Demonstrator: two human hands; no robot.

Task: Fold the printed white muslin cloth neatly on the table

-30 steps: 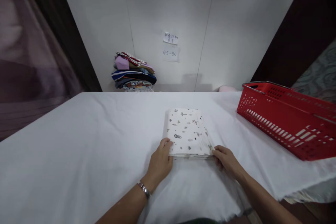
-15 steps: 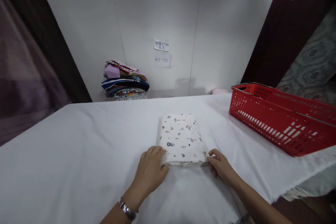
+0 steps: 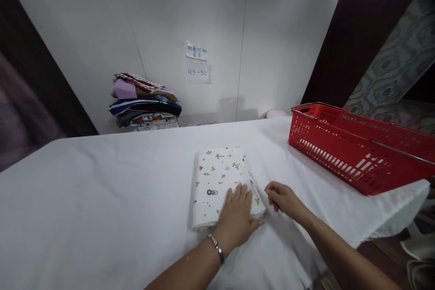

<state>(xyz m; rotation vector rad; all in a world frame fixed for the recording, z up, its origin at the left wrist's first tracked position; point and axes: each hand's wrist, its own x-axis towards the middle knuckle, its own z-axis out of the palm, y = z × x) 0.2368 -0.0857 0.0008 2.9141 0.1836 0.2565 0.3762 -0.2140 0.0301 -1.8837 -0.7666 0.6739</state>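
A folded white cloth [image 3: 213, 176] with small grey-green plant prints lies flat on the white-covered table in front of me. My left hand [image 3: 236, 217] rests palm down on its near right part, fingers stretched out, with the thumb by the near edge. Just off the cloth's right side is my right hand [image 3: 284, 200], its fingers curled in and nothing visible in them. A metal bracelet [image 3: 216, 249] circles my left wrist.
A red perforated basket [image 3: 353, 154] with metal handles stands on the table's right side. Beyond the far edge at left is a stack of folded fabrics [image 3: 146, 104]. Two handwritten paper signs [image 3: 199, 72] hang on the wall.
My left hand has moved from the cloth's near left corner to flat on its near right part. My right hand has let go of the near right corner. The cloth's near end has turned slightly.
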